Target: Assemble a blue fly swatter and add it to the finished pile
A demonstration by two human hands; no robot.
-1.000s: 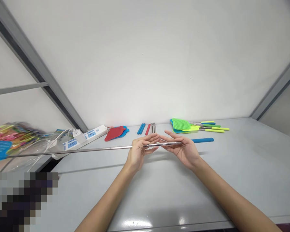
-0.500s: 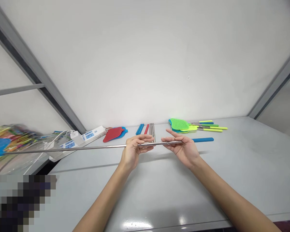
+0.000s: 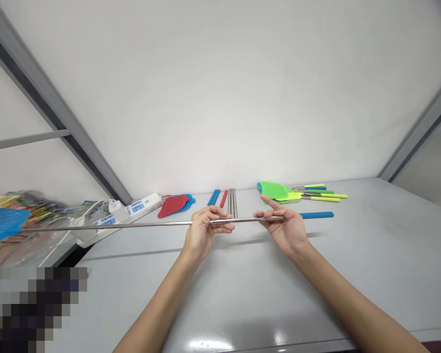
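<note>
Right hand (image 3: 285, 231) had slid outward along the swatter's steel shaft (image 3: 132, 225); left hand (image 3: 205, 234) had fingers curled around it, right fingers lightly pinching. A loose grip could let the overhanging blue head (image 3: 2, 225) tip the shaft.

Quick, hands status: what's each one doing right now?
Left hand: closed, holding the steel fly swatter shaft.
Right hand: closed, pinching the shaft's end between thumb and fingers.
</note>
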